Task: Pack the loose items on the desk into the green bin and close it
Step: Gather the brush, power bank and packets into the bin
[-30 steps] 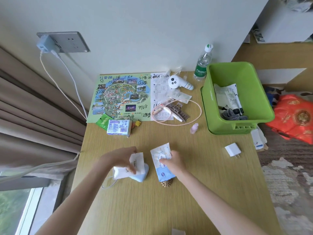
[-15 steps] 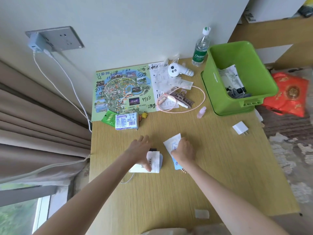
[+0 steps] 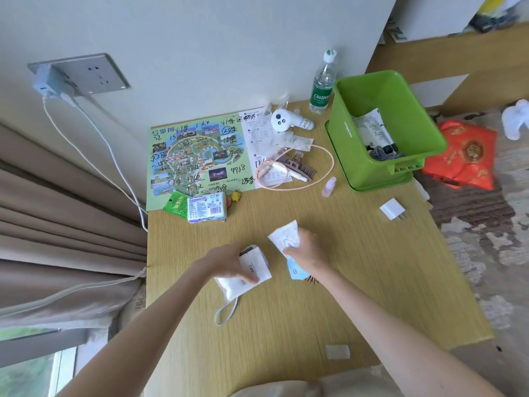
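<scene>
green bin (image 3: 347,138), open, holding a few items, far ahead and right of right hand (image 3: 306,249). left hand (image 3: 226,260) gripping white pouch (image 3: 237,285); right gripping blue-white packet (image 3: 283,234). map (image 3: 194,156), pink cable (image 3: 323,179), plug (image 3: 392,209) unpacked; likely early stage.

Left hand (image 3: 226,260) gripping pouch (image 3: 243,280), right hand (image 3: 307,250) gripping packet (image 3: 284,234) (both palms down)

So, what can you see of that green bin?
The bin is bright green plastic, rectangular, open-topped, with no lid on. It stands upright at the far right edge of the desk, next to a water bottle. Its near wall has a slotted grip. Inside lie white tubes and a grey cord.
</scene>
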A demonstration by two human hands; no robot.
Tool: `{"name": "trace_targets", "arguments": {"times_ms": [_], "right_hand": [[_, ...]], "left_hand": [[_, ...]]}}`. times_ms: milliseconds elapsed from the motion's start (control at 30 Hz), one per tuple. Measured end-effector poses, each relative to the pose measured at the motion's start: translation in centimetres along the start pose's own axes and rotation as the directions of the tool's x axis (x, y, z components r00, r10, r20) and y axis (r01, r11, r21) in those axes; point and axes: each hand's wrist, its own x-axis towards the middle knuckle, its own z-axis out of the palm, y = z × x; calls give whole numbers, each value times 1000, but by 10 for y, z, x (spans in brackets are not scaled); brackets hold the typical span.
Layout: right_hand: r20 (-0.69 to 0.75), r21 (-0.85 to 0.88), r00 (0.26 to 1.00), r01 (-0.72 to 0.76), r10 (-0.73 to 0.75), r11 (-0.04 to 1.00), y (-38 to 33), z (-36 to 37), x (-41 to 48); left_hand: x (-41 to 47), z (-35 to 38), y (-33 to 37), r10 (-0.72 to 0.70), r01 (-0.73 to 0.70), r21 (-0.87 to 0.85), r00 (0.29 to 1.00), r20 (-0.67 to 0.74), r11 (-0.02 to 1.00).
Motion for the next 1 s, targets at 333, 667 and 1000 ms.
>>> {"name": "trace_targets", "arguments": {"times_ms": [333,667,1000], "right_hand": [[-289,247,918,344,-270,906,-72,-164,29],[-539,260,835,296,-116,919,-59,-331,131],[-164,265,986,14,31,964,-26,-299,225]], "left_hand": [[9,-78,80,-41,-169,-621,950,-310,766],[52,-171,232,-84,-327,-744,887,-455,583],[100,-191,277,-229,-279,-787,856,-464,551]]}}
